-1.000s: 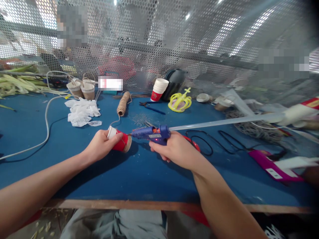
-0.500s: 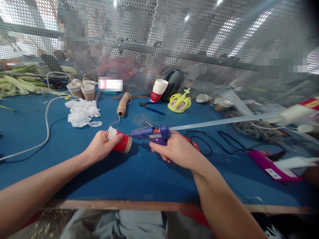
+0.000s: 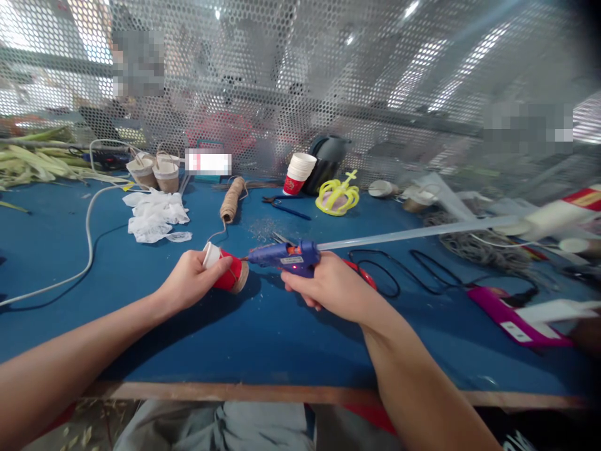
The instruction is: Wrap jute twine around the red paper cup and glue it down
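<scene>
The left hand (image 3: pixel 188 280)'s grip pinches a tilted red-and-white paper cup (image 3: pixel 228 277) between thumb and fingers, over the table (image 3: pixel 225 357) midway between near and far edges. The right hand (image 3: pixel 335 287)'s grip wraps a blue glue gun (image 3: pixel 306 252), its nozzle at the cup's twine-wound base. A glue stick (image 3: pixel 399 235) runs from the gun toward the table's right edge. Toward the far edge lie a twine roll (image 3: pixel 231 200) and pliers (image 3: pixel 293 210), near stacked cups (image 3: pixel 299 173) and a yellow crown (image 3: pixel 337 204)

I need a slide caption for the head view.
Right hand points hot-glue gun at twine-trimmed paper cup in left hand.
</scene>
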Tool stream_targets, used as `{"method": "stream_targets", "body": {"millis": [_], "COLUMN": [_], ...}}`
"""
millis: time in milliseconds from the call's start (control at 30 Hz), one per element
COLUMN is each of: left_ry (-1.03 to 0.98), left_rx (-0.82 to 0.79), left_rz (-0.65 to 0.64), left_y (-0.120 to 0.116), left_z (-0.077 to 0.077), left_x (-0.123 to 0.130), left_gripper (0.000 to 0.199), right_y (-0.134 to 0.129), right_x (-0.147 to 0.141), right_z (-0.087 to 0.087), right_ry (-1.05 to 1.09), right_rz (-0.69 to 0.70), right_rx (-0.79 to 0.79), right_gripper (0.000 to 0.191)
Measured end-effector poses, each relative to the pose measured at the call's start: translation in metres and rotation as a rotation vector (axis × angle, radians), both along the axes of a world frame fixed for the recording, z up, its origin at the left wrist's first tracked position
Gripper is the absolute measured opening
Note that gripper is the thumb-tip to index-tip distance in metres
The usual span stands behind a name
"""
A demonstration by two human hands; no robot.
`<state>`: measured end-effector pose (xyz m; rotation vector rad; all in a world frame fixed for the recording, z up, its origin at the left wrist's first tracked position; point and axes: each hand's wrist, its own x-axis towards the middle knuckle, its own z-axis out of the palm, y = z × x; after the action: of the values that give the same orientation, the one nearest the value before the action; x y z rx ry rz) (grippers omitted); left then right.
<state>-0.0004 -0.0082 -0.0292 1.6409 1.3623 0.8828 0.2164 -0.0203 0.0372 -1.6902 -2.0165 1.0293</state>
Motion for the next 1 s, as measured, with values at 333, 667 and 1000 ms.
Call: {"method": "stream_targets", "body": {"millis": [333,667,1000], "left_ry": [-0.057,-0.088,-0.083], "left_rx": [-0.012,-0.013,-0.043], "left_rz": [0.029,0.024,0.042], "left_y": [-0.0002,0.0009,-0.0002], "left_z": [0.0022,0.0,0.0069], "left_x": [0.0023,0.0011,0.0035], "left_gripper": [0.037,0.037,0.037], "right_y": [-0.0043,-0.0071,-0.0101], "right_x": [0.0026,0.0002,0.001], "right_z": [0.0031,0.0083,0.0096], "right_ry": [-0.006,-0.059,-0.099], "right_rz": [-0.004,0.018,0.058], "right_rx": [0.023,0.048,0.076], "right_gripper": [0.019,0.021,0.022]}}
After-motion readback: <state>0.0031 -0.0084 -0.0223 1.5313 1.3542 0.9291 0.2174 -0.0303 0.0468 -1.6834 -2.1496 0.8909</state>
